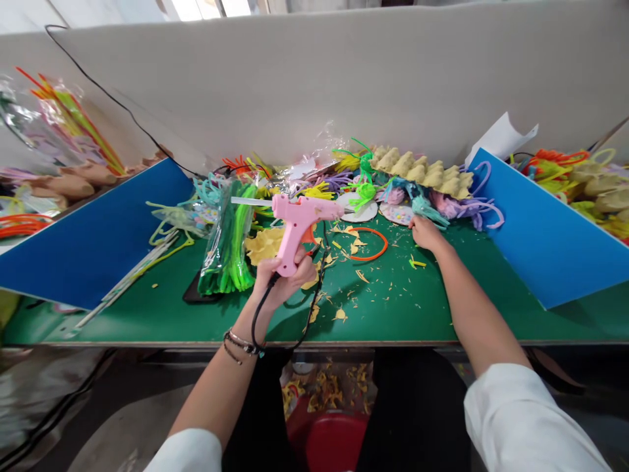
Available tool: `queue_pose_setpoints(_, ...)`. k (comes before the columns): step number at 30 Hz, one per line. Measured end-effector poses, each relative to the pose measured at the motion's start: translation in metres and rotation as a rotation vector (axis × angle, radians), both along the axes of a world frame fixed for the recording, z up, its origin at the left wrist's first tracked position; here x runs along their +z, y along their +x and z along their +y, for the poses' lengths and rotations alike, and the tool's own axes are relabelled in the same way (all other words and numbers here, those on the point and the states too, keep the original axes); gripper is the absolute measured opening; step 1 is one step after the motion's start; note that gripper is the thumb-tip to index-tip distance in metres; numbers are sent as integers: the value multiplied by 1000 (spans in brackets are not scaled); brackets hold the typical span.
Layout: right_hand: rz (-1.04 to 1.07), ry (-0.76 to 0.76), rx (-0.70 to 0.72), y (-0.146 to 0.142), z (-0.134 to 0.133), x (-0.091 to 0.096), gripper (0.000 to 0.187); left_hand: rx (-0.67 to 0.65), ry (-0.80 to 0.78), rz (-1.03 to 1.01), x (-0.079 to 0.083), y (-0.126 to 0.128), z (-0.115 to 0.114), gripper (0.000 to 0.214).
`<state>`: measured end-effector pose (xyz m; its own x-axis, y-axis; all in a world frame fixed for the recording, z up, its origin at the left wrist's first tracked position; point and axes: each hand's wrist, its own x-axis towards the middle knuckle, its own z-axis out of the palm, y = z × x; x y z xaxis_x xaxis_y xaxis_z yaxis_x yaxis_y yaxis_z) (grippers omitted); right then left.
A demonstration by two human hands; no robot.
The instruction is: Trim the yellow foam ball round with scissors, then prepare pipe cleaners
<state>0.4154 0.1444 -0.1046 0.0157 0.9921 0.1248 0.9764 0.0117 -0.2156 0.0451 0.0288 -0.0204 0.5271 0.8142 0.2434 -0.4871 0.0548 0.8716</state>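
Head view: clear bag (227, 246) holds green pipe cleaners (233, 255) beside left hand (285, 278).

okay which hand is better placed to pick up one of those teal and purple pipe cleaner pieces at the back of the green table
Right. The right hand already rests at the teal and purple pipe cleaner pieces, its fingers apparently touching them. The left hand is occupied, gripping the pink glue gun farther left.

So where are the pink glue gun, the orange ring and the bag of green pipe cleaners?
pink glue gun (301, 219), head view, on the middle of its body.
orange ring (379, 251), head view, on its right-hand curve.
bag of green pipe cleaners (228, 246), head view, on the middle of the bag.
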Motion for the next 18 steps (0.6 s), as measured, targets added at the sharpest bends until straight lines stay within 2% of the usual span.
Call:
queue_pose_setpoints(9,-4,35,22,4,-12,4,18,-8,-57,-137,1,-4,-13,51)
queue_pose_setpoints(14,11,36,39,6,-5,3,29,8,-63,-133,-5,-5,-14,59)
queue_pose_setpoints(18,18,46,32,6,-5,0,28,24,-51,-181,-13,-6,-14,61)
